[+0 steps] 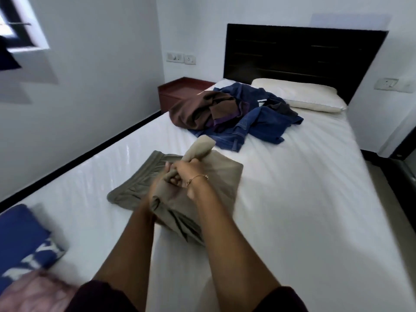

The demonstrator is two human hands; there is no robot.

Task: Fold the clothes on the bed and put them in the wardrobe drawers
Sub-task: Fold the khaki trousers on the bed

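A khaki-olive garment (225, 174) lies partly folded in the middle of the white bed (304, 199). My right hand (191, 172), with a thin gold bracelet at the wrist, grips a bunched end of the garment that sticks up toward the headboard. My left hand (157, 188) is mostly wrapped in the same fabric and holds it from the left. Farther up the bed sits a heap of unfolded clothes: a brown garment (195, 111) on top of blue denim pieces (258, 122). The image is motion-blurred around the hands.
A white pillow (304, 95) lies against the dark headboard (304, 55). A reddish bedside cabinet (177, 88) stands left of the bed by the wall. Blue patterned cloth (24, 239) and pinkish cloth (38, 291) lie at the bed's near left corner.
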